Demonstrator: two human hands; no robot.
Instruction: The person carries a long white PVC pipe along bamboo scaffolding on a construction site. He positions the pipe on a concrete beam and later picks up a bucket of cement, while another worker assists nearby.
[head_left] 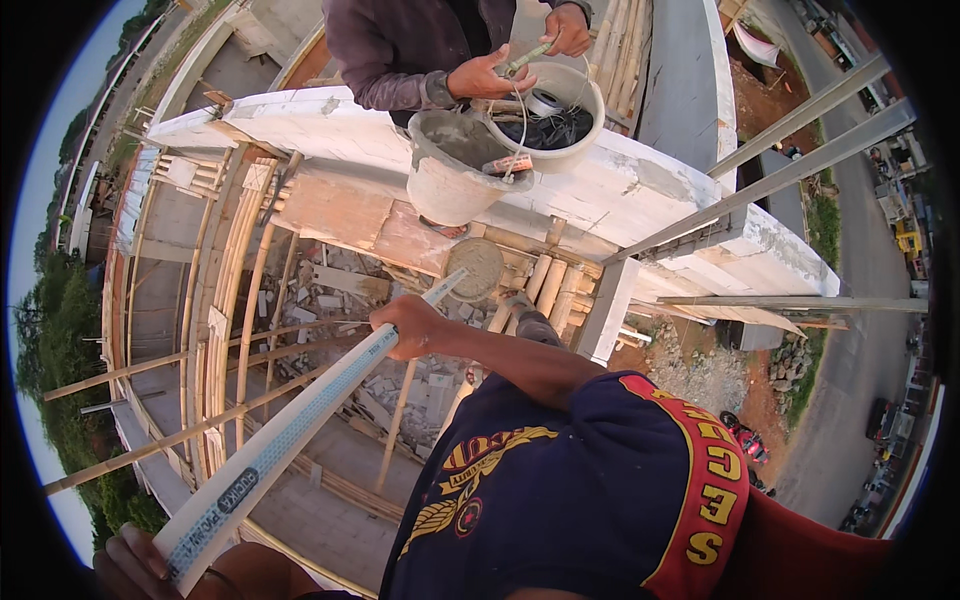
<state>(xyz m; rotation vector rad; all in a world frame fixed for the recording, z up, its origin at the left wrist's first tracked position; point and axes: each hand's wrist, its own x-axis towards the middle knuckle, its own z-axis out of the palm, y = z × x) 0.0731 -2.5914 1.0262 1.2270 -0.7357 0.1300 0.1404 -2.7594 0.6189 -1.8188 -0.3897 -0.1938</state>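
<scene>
Both your hands grip a long, white, rigid plastic pipe (pixel 300 425) slanting over the drop toward the white block wall (pixel 640 190), right hand (pixel 412 325) wrapped mid-length, left hand (pixel 135 565) closed at its near end; it looks light, smooth, probably slippery.

White plastic pipe (pixel 290 435), smooth and faintly glossy, dark print running down it. The grey bucket (pixel 452 165) is plastic too, matt and crusted with rough cement; the white bucket (pixel 560 105) beside it looks smoother. Block wall (pixel 650 190): chalky, coarse, mortar-smeared. Bamboo poles (pixel 255 290) dry and dull, steel bars (pixel 800 170) flat grey. Navy cloth shirt (pixel 560 490), soft and matt.
</scene>
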